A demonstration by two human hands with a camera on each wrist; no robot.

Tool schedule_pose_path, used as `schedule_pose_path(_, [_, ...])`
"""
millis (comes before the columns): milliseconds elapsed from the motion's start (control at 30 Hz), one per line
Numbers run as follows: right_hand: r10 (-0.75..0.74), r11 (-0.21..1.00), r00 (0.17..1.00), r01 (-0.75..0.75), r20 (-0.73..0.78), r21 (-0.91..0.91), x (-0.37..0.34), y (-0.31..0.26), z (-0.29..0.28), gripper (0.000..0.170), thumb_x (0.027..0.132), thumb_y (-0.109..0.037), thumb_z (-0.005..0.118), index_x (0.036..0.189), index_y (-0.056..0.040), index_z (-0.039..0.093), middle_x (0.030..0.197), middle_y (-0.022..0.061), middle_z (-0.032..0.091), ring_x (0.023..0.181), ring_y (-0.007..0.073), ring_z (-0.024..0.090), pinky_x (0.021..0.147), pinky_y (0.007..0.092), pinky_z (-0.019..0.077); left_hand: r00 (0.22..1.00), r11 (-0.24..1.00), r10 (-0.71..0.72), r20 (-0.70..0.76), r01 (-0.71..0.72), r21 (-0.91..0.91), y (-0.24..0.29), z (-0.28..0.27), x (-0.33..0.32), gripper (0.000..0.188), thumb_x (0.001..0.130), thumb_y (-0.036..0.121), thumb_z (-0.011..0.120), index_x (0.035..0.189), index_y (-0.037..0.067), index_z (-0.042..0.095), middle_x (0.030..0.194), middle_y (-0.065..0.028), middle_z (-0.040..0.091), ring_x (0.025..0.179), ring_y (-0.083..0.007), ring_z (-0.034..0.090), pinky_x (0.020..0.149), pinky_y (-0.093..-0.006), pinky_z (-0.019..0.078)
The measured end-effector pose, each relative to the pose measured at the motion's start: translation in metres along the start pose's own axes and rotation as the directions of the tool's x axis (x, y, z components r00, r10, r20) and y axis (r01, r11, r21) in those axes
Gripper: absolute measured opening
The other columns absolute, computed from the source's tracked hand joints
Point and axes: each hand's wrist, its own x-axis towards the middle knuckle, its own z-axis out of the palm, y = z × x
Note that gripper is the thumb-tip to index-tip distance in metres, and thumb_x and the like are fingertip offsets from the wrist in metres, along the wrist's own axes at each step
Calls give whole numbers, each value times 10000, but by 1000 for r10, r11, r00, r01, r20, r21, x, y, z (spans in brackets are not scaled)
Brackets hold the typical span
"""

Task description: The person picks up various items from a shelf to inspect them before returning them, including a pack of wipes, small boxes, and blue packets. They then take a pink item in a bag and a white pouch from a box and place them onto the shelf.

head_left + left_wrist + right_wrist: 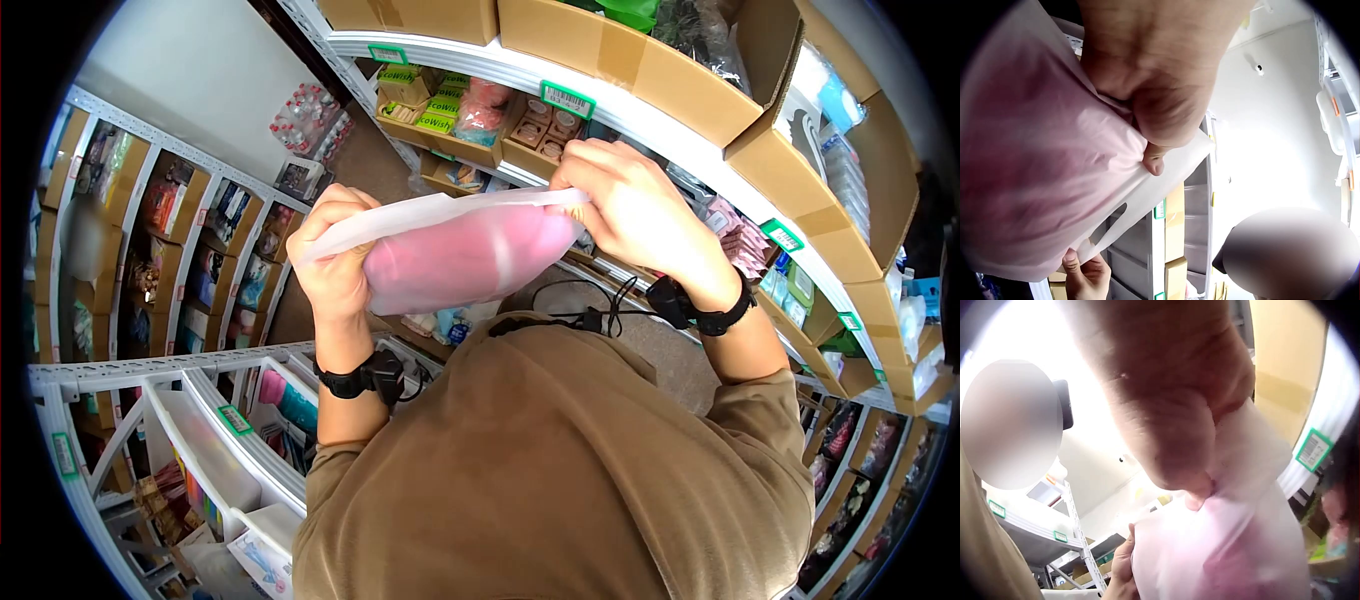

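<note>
A frosted, translucent plastic bag (pixel 465 262) hangs before the chest, with something pink inside showing through its wall. My left hand (pixel 335 262) grips one upper corner, fingers curled over the edge. At the opposite corner my right hand (pixel 632 208) pinches the rim between thumb and fingers. The white top edge is drawn out between the two hands. In the left wrist view the left thumb (pixel 1155 164) presses on the bag near its rim, where a narrow gap shows. The right thumb (pixel 1196 499) lies against the bag in the right wrist view.
Ahead and to the right runs a shelf of cardboard boxes (pixel 620 60) with green-framed labels. White bins (pixel 205 450) stand at lower left, and more stocked racks (pixel 165 215) at far left. Wrapped bottles (pixel 305 115) sit on the floor by the wall. Black cables (pixel 590 300) hang near the waist.
</note>
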Motion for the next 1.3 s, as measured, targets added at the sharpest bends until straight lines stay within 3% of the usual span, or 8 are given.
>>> schedule_pose_path(433, [36, 971, 999, -39, -18, -237, -3, 0, -7, 228, 789, -164, 692, 876, -36, 524, 815, 112, 543, 787, 306, 608, 616, 416, 517, 998, 981, -57, -30, 50, -189, -11, -7, 2, 191, 871, 130, 728, 849, -21, 613, 817, -66, 530, 749, -182, 510, 682, -295, 432])
schedule_pose_path(667, [-94, 970, 993, 76, -70, -231, 3, 0, -13, 233, 781, -158, 709, 825, -24, 524, 782, 117, 553, 747, 324, 605, 599, 403, 515, 996, 936, -78, -45, 58, -346, -21, -13, 4, 173, 862, 104, 731, 900, -37, 639, 847, -89, 580, 786, -185, 543, 712, -293, 448])
schedule_pose_path(867, [-48, 997, 996, 44, 71, 61, 17, -5, -39, 144, 824, -111, 668, 858, -8, 574, 828, 126, 585, 792, 344, 602, 693, 416, 494, 988, 894, -124, -89, 72, -441, -20, -13, 8, 136, 873, 77, 713, 909, -36, 646, 865, -83, 577, 792, -174, 548, 727, -288, 458])
schedule_pose_path(1033, [-81, 985, 989, 98, 122, -139, 17, -1, -33, 198, 811, -40, 645, 977, 2, 546, 925, 154, 537, 905, 352, 569, 766, 424, 486, 978, 927, -148, -150, 84, -367, -13, -14, 8, 117, 885, 69, 701, 913, -28, 642, 878, -69, 586, 804, -152, 563, 722, -279, 472])
schedule_pose_path(1100, [-3, 985, 965, -42, -261, -165, 20, 2, -20, 302, 780, 7, 665, 1045, 1, 520, 993, 175, 538, 934, 376, 566, 817, 430, 486, 973, 940, -129, -191, 59, -337, -4, -6, 13, 107, 894, 65, 693, 923, -24, 640, 886, -59, 590, 807, -142, 567, 716, -274, 476])
schedule_pose_path(1167, [-3, 977, 796, -126, -605, -171, 19, -2, -3, 462, 776, -27, 736, 1154, 14, 473, 1170, 230, 498, 1039, 392, 547, 887, 434, 477, 813, 941, -296, -501, 159, -298, 15, 9, 23, 109, 909, 70, 678, 960, -18, 637, 895, -30, 589, 796, -121, 565, 707, -260, 475])
schedule_pose_path(1233, [125, 986, 763, -164, -634, -3, 12, -8, 19, 559, 769, -122, 794, 1186, 16, 448, 1206, 229, 483, 1091, 357, 529, 893, 452, 473, 788, 956, -250, -562, 109, -272, 29, 31, 32, 108, 921, 78, 667, 958, -12, 621, 883, -12, 578, 792, -106, 556, 713, -246, 466])
schedule_pose_path(1300, [394, 811, 892, -224, -222, 540, 6, -21, 55, 922, 706, -248, 874, 1385, 22, 311, 1353, 249, 390, 1229, 389, 462, 995, 461, 441, 823, 990, -75, -563, -6, -140, 35, 51, 34, 66, 918, 47, 638, 898, -8, 608, 858, -11, 559, 781, -94, 537, 711, -237, 451])
